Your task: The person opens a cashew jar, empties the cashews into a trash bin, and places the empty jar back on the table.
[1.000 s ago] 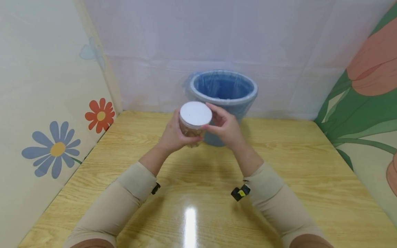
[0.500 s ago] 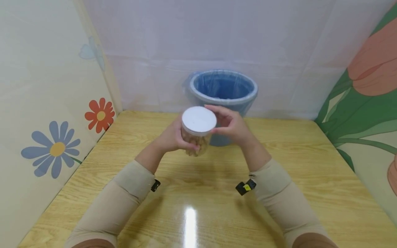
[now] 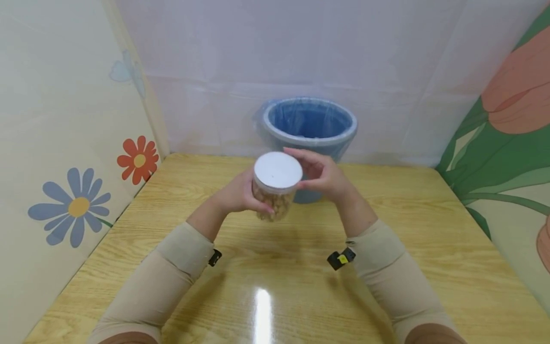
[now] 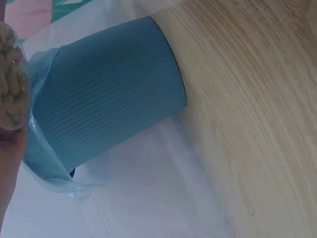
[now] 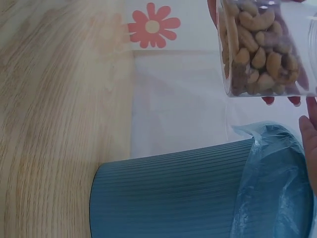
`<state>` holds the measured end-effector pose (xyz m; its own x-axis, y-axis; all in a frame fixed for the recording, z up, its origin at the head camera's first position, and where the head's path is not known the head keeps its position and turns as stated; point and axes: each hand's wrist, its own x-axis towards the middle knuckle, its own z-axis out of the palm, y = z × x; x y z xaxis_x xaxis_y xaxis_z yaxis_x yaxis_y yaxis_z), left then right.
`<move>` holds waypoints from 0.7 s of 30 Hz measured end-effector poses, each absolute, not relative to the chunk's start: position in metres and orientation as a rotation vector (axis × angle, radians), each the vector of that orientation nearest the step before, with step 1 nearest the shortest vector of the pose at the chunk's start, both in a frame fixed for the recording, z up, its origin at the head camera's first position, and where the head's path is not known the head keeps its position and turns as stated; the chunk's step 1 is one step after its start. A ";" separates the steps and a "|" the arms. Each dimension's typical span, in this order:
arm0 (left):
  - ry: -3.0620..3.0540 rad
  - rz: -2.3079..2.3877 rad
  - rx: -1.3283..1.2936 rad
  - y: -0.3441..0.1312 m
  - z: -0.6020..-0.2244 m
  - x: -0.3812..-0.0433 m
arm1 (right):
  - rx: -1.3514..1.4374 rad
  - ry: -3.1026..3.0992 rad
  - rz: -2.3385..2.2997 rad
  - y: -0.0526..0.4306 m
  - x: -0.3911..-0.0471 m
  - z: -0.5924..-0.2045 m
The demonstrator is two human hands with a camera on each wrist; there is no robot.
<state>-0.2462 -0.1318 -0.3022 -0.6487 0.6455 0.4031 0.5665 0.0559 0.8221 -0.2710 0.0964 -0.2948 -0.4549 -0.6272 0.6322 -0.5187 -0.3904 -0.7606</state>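
Observation:
A clear jar (image 3: 277, 208) with a white lid (image 3: 278, 170) is held up above the table, its top tipped a little toward the head camera. Cashews (image 5: 260, 57) fill part of it, as the right wrist view shows. My left hand (image 3: 235, 193) grips the jar's body from the left, thumb across the front. At the lid's right edge, my right hand (image 3: 325, 175) pinches it between thumb and forefinger. In the left wrist view only the nut-filled lower part of the jar (image 4: 12, 79) shows at the left border; the lid is outside that view.
Behind the hands, a blue bin (image 3: 343, 143) lined with a clear bag (image 5: 247, 198) stands on the wooden table (image 3: 408, 215) by the back wall. Flower-printed panels (image 3: 64, 143) border the table on both sides. A strip of light reflects off the front.
Both hands have brought the jar closer to the body and slightly right, so more of its side and the nuts show. The right hand has stayed at the lid.

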 end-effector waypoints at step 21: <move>2.780 1.802 0.997 -0.122 -0.301 -0.236 | -1.371 1.875 -2.223 0.077 -0.259 -0.301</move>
